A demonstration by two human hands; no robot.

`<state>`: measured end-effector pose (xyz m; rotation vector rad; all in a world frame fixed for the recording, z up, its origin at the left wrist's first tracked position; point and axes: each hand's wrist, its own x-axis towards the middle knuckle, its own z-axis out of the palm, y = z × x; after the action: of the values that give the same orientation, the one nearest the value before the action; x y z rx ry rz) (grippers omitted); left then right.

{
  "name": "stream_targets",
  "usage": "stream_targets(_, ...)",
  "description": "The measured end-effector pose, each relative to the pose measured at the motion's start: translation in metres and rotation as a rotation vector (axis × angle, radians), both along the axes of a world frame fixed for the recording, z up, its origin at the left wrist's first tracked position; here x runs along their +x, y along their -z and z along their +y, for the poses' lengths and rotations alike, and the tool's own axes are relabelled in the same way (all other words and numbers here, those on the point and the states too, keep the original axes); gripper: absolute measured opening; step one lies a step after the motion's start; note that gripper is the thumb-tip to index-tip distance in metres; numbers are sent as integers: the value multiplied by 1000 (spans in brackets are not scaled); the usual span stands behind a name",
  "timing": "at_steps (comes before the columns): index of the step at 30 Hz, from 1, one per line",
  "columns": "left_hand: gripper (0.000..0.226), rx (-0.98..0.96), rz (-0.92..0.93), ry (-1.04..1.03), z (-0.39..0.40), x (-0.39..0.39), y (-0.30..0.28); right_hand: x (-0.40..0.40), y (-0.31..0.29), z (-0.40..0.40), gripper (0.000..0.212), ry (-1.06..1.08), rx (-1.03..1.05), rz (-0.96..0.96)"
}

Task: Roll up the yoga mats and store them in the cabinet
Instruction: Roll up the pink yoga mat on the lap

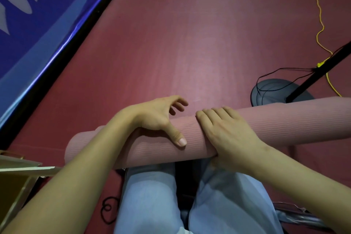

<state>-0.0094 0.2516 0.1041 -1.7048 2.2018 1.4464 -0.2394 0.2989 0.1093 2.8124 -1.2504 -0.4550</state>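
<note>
Floor, dark red, spreading across most of the view, with a blue banner along its left edge. Whether more mat is lying flat ahead cannot be told; a paler band running up the floor might be unrolled mat or only a sheen.

Pink yoga mat, rolled into a thick tube, lying crosswise just beyond the knees, in light blue trousers. Looking fully or almost fully rolled, so rolling judged nearly finished for this mat. Still needing, by this reading, a last tightening, lifting, and carrying to the cabinet. No cabinet clearly showing; a tan wooden corner at lower left, purpose unclear. No second mat in sight, so other mats possibly waiting out of view.

Round black stand base sitting just beyond the roll's right part, with black wire and a yellow cord trailing past it.

Right hand wrapping over the middle of the roll, fingers curled across the top and the thumb side tucking under the near edge: a firm grip on the mat.

Left hand resting on the roll just beside the right, thumb pressing flat on the ribbed surface, fingers loosely bent and lifting clear of the far side, grasping nothing: grip released.
</note>
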Motion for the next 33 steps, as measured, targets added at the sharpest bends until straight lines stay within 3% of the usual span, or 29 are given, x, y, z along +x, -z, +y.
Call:
stream_targets(4,107,-209,-136,-15,10,-2,-14,4,-4,-9,82,-5,19,-10)
stream_targets(7,81,-318,-196,-111,25,4,-22,7,-12,-29,89,-11,130,-6)
stream_targets(10,66,-429,-417,-23,42,-2,-30,15,-20,-47,94,23,269,0)
stream_targets(13,78,-435,-466,25,55,-6,-36,22,-23,-62,97,64,377,59)
stream_targets(17,130,-418,-676,100,67,-22,-26,30,-27,-76,99,120,495,58)
stream_targets(19,145,-425,-765,61,73,-35,-13,32,-29,-78,97,126,516,58)
stream_targets(21,135,-438,-785,15,73,-40,-4,31,-29,-77,97,120,493,65)
stream_targets(24,95,-531,-775,43,65,-36,0,26,-26,-69,94,98,402,41)
stream_targets(26,80,-535,-786,92,57,-33,-5,20,-20,-61,92,53,305,-11)
stream_targets(30,80,-461,-779,164,34,-30,-17,14,-9,-46,102,-51,89,-15)
stream_targets(33,83,-355,-733,186,16,-26,-25,16,-5,-45,107,-33,48,-24)
